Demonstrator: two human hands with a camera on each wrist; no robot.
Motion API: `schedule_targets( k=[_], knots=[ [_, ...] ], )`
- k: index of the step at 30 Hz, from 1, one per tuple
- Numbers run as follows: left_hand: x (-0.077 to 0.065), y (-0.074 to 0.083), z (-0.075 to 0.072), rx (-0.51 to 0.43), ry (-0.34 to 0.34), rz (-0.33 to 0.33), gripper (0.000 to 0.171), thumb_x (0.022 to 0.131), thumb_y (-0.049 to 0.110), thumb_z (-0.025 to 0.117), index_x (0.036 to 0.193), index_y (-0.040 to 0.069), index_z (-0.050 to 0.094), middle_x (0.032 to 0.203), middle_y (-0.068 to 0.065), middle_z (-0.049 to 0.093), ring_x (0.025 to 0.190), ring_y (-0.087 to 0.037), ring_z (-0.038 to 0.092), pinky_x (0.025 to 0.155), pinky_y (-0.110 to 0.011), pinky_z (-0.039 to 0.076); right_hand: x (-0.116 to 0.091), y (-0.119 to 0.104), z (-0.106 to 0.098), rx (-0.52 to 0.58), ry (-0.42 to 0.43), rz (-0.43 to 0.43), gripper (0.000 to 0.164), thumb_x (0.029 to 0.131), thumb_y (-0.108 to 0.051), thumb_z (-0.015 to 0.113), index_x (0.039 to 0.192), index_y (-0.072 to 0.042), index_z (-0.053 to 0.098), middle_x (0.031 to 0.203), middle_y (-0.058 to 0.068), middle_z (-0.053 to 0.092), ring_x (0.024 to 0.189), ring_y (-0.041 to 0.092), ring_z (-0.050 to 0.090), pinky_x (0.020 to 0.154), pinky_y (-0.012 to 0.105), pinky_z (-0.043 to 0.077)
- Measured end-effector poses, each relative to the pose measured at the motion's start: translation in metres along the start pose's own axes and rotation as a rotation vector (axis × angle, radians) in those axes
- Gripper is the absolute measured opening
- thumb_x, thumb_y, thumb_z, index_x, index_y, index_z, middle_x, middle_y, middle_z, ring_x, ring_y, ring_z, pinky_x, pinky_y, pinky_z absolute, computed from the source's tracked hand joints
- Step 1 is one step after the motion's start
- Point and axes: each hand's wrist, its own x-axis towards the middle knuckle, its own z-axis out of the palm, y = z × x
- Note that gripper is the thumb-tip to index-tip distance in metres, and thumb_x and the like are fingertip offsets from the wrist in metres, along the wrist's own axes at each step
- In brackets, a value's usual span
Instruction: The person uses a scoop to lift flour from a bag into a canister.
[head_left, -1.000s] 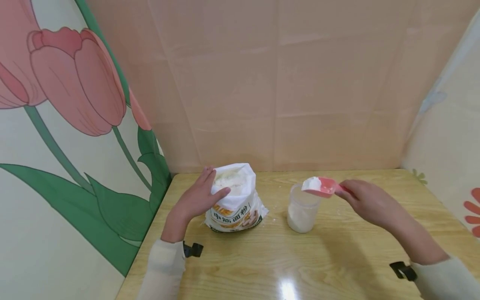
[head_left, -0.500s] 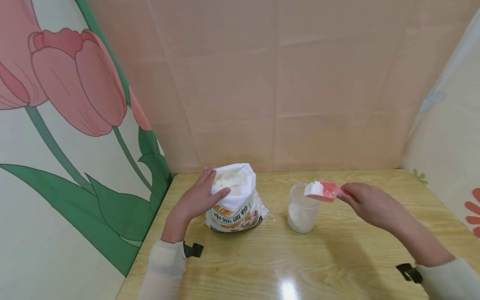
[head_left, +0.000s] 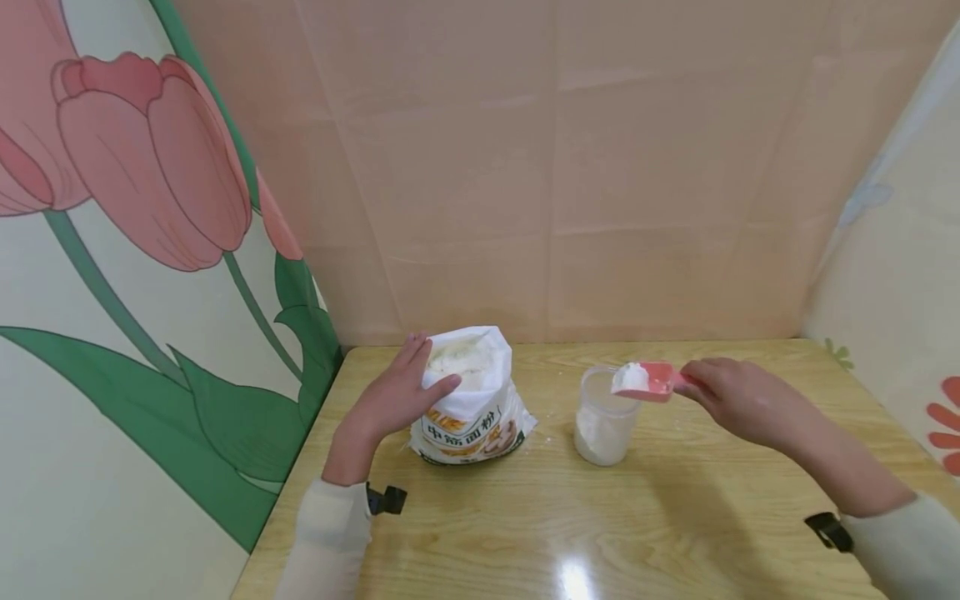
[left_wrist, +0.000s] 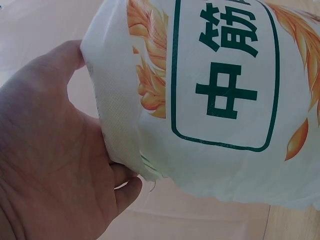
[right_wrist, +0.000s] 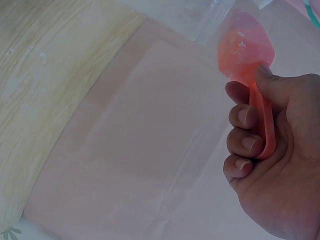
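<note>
A white flour bag point(head_left: 468, 417) with its mouth turned up stands on the table, flour showing inside. My left hand point(head_left: 397, 392) grips the bag's left rim, thumb toward the front; the left wrist view shows its fingers point(left_wrist: 125, 187) bending round the edge. My right hand point(head_left: 738, 400) holds a pink scoop point(head_left: 656, 381) by its handle, with fingers curled round it in the right wrist view. White flour point(head_left: 632, 377) lies at the scoop's front end. Below the scoop's tip stands a clear plastic jar point(head_left: 603, 429), partly filled with flour, its mouth partly covered by the scoop.
The wooden table point(head_left: 480, 525) carries a light dusting of flour between bag and jar. A pinkish sheet point(head_left: 555, 183) hangs behind its back edge. A wall with painted tulips point(head_left: 157, 167) borders the left, a pale wall point(head_left: 907, 275) the right.
The right hand has shifted slightly to the right with the scoop, which still carries flour above the jar. My left hand and the bag have stayed put.
</note>
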Motion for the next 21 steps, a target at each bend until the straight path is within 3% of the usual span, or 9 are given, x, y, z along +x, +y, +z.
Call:
schedule_targets(
  k=[5,10,21],
  knots=[
    [0.0,0.0,0.0,-0.008,0.004,0.008,0.107,0.091,0.083,0.033,0.163,0.007,0.01,0.171,-0.006,0.001,0.157,-0.02,-0.003,0.123,-0.052,0.019,0.002,-0.001,-0.004,-0.018,-0.018,-0.033,0.013,0.096,-0.023,0.07,0.095,-0.011,0.069,0.08,-0.005,0.062,0.068,0.012,0.057,0.067,0.042,0.053],
    [-0.001,0.0,0.0,-0.008,0.002,0.008,0.108,0.091,0.084,0.033,0.163,0.008,0.01,0.171,-0.006,0.001,0.157,-0.02,-0.004,0.123,-0.052,0.019,0.01,-0.005,-0.011,-0.05,-0.07,-0.059,0.015,0.096,-0.022,0.07,0.085,-0.015,0.063,0.069,-0.009,0.048,0.061,0.009,0.042,0.06,0.031,0.04],
    [-0.002,0.002,-0.002,-0.01,-0.004,-0.006,0.108,0.09,0.084,0.033,0.163,0.008,0.009,0.171,-0.006,0.001,0.157,-0.02,-0.004,0.123,-0.051,0.018,0.031,-0.015,-0.026,-0.107,-0.139,-0.109,0.023,0.095,-0.02,0.072,0.076,-0.019,0.059,0.066,-0.009,0.047,0.06,0.011,0.041,0.059,0.032,0.038]
  ],
)
